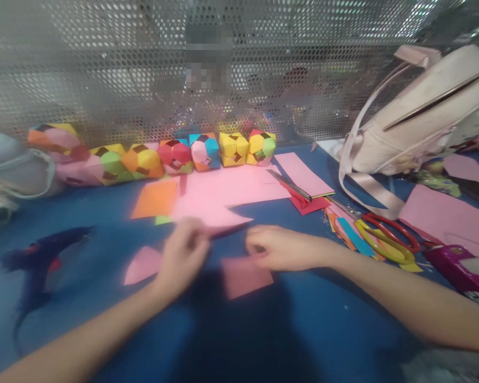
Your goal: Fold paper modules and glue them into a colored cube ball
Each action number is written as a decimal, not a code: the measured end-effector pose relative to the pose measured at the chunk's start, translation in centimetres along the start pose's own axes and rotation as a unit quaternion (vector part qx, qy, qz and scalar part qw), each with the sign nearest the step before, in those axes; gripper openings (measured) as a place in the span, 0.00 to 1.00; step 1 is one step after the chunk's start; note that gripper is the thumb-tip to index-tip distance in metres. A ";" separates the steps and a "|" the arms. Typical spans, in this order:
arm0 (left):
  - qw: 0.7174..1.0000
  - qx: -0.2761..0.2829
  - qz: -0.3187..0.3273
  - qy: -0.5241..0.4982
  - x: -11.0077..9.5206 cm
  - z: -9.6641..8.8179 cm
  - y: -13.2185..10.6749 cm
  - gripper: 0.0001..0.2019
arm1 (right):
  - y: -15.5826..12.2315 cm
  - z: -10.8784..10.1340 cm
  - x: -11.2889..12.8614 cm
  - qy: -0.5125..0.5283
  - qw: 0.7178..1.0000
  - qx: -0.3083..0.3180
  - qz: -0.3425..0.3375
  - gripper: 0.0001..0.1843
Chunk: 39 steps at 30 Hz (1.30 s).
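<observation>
My left hand is closed in a pinch on a pink paper sheet that lifts off the blue table. My right hand rests with curled fingers on a smaller pink paper piece lying flat below it. A folded pink scrap lies left of my left hand. Motion blurs both hands.
A row of multicoloured folded paper cubes lines the perforated metal screen at the back. Orange paper, pink sheets, a craft knife, yellow and red scissors, a pink backpack and a dark glue gun lie around.
</observation>
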<state>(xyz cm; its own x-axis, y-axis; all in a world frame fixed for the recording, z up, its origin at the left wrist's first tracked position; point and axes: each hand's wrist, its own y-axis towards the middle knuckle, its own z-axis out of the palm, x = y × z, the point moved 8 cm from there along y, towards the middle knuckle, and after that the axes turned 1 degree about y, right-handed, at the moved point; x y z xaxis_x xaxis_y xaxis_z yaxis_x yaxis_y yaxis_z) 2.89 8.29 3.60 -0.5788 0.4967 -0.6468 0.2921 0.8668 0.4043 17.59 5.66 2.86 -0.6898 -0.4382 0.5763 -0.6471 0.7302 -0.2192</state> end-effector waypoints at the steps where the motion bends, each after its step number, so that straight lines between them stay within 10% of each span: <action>1: 1.000 -0.002 0.005 0.003 0.1 0.0 0.0 0.04 | -0.3 0.0 0.2 0.038 0.999 0.030 -0.006 0.03; 4: 1.000 0.005 0.029 0.009 -0.1 0.3 -0.1 0.03 | -0.8 -1.1 0.1 0.167 0.985 0.042 -0.007 0.05; 9: 0.991 0.056 0.113 0.045 -2.0 1.5 -1.7 0.05 | -0.6 -5.6 -5.2 0.430 0.866 -0.251 0.039 0.11; 12: 0.965 0.110 0.234 0.043 -4.7 2.4 -3.7 0.07 | 0.0 -5.4 -8.0 0.486 0.808 -0.324 0.079 0.10; 24: 0.838 0.276 0.458 -0.105 -11.6 3.3 -8.4 0.06 | 2.9 -3.4 -8.7 0.448 0.833 -0.313 0.091 0.16; 29: 0.871 0.279 0.403 -0.033 -10.1 3.3 -6.6 0.07 | 3.7 -2.4 -10.2 0.436 0.834 -0.322 0.101 0.18; 33: 0.944 0.225 0.228 0.081 -6.3 1.6 -1.8 0.10 | 3.4 -2.3 -11.1 0.427 0.823 -0.363 0.098 0.20; 39: 0.920 0.254 0.047 0.293 -0.3 -3.1 0.7 0.16 | 2.8 -2.6 -10.6 0.411 0.818 -0.396 0.073 0.15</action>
<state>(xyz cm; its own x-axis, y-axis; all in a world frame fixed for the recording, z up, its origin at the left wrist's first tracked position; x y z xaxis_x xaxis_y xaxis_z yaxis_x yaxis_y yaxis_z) 0.93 8.62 6.07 -0.8002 0.5907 -0.1034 0.5948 0.8038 -0.0106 23.97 13.68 -1.87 -0.0790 -0.0542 0.9954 0.0599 0.9965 0.0591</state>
